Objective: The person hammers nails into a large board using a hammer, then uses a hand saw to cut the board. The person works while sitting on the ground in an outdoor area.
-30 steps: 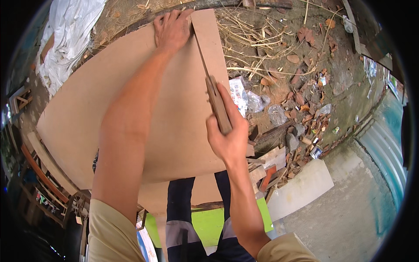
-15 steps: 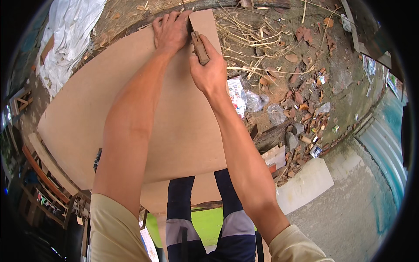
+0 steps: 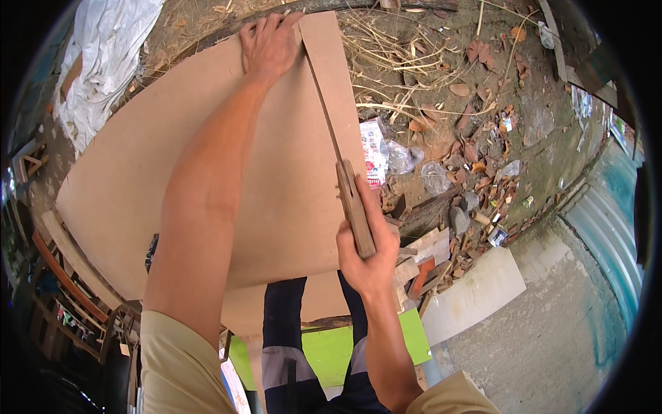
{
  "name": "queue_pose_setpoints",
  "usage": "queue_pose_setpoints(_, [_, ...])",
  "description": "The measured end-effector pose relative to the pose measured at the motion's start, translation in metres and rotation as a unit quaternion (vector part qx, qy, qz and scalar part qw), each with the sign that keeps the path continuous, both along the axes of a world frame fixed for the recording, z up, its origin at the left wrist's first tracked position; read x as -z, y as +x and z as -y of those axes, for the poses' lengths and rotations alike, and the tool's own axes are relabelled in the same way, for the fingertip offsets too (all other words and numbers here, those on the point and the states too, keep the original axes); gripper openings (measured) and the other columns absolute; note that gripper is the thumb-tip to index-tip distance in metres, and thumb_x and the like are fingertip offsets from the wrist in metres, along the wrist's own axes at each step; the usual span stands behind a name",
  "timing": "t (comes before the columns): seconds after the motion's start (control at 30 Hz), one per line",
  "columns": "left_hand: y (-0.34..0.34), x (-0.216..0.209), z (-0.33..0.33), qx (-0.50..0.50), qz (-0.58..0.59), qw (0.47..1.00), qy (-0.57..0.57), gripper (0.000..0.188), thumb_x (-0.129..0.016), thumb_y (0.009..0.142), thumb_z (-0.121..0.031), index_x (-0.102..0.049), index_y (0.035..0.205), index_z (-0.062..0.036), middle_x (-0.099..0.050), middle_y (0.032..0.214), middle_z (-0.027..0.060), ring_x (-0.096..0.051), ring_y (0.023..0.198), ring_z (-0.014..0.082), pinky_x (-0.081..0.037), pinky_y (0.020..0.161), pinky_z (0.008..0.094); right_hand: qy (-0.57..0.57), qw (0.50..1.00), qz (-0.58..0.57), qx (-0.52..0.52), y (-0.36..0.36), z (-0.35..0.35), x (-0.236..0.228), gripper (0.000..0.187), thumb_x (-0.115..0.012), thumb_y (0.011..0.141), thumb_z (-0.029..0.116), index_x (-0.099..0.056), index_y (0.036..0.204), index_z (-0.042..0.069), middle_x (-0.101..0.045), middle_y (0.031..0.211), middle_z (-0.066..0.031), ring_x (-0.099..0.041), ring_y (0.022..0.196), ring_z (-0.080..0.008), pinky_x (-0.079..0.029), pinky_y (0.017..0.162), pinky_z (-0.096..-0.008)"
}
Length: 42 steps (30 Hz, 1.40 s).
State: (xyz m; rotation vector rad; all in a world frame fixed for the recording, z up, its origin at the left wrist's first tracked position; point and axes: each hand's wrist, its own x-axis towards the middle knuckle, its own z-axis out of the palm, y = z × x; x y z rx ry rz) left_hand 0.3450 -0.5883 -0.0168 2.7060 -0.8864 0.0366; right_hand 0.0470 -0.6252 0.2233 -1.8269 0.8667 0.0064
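Note:
A large brown wooden board [image 3: 276,193] lies in front of me, its right side cut by a straight slanting line. My right hand [image 3: 372,265] is closed around the wooden handle of a handsaw [image 3: 355,210]. The saw's thin dark blade shows nearly edge-on, running along the line toward the far edge. A narrow strip of board lies to the right of the blade. My left hand [image 3: 267,52] rests on the board at its far edge, left of the line, fingers apart and reaching to the rim; the fingertips are partly hidden.
Dry stalks [image 3: 407,62], dead leaves and plastic scraps lie on the ground to the right. White sheeting [image 3: 103,62] is at the far left, wooden slats [image 3: 79,259] at the near left. A green panel [image 3: 327,359] is beneath my legs; a pale flat sheet [image 3: 476,293] lies at the right.
My right hand has drawn the handsaw back toward me from the far edge, baring a long stretch of dark blade. The left hand has stayed in place on the board.

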Motion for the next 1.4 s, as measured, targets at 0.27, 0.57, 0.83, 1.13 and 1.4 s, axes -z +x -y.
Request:
queue_pose_setpoints(0.27, [-0.002, 0.002, 0.0, 0.0, -0.004, 1.0, 0.021, 0.041, -0.048, 0.102, -0.019, -0.058, 0.139, -0.0322, -0.061, 0.125, -0.0009, -0.052, 0.124, 0.0162, -0.024, 0.114, 0.0443, 0.012, 1.0, -0.013, 0.011, -0.025, -0.007, -0.018, 0.067, -0.056, 0.081, -0.005, -0.05, 0.148, 0.002, -0.075, 0.108, -0.0177, -0.069, 0.067, -0.0119, -0.054, 0.065, -0.0249])
queue_pose_setpoints(0.57, [-0.002, 0.0, 0.006, -0.005, -0.003, 1.0, 0.024, 0.041, -0.047, 0.102, -0.02, -0.058, 0.14, -0.0327, -0.061, 0.127, -0.0002, -0.051, 0.126, 0.0167, -0.024, 0.114, 0.0442, 0.072, 0.995, 0.057, 0.046, 0.101, 0.029, 0.118, 0.061, -0.056, 0.085, 0.001, -0.053, 0.146, 0.004, -0.072, 0.116, -0.0129, -0.069, 0.103, -0.0175, -0.052, 0.092, -0.0295])
queue_pose_setpoints(0.83, [0.0, -0.006, 0.004, -0.016, -0.023, 0.999, 0.028, 0.041, -0.048, 0.102, -0.02, -0.058, 0.14, -0.032, -0.062, 0.126, 0.0001, -0.052, 0.125, 0.016, -0.025, 0.113, 0.0434, 0.03, 0.999, 0.011, 0.021, 0.095, 0.015, 0.081, 0.061, -0.058, 0.086, 0.001, -0.052, 0.147, 0.005, -0.073, 0.116, -0.0165, -0.07, 0.1, -0.0182, -0.053, 0.09, -0.0305])
queue_pose_setpoints(1.13, [-0.001, -0.004, 0.002, 0.004, -0.01, 1.0, 0.016, 0.041, -0.052, 0.099, -0.016, -0.059, 0.137, -0.0314, -0.062, 0.123, -0.0006, -0.053, 0.122, 0.0156, -0.025, 0.113, 0.044, -0.008, 1.0, -0.016, -0.001, -0.004, -0.003, -0.005, 0.066, -0.057, 0.083, -0.004, -0.049, 0.149, 0.002, -0.075, 0.095, -0.0177, -0.071, 0.067, -0.015, -0.054, 0.065, -0.0273])
queue_pose_setpoints(1.4, [0.0, -0.004, 0.001, -0.004, -0.007, 1.0, 0.012, 0.042, -0.052, 0.099, -0.016, -0.06, 0.137, -0.0309, -0.062, 0.122, -0.0005, -0.053, 0.121, 0.0159, -0.025, 0.114, 0.0441, -0.004, 1.0, -0.022, -0.007, -0.029, -0.006, -0.015, 0.065, -0.058, 0.082, -0.005, -0.051, 0.146, -0.001, -0.074, 0.092, -0.0167, -0.068, 0.064, -0.0117, -0.053, 0.063, -0.0246])
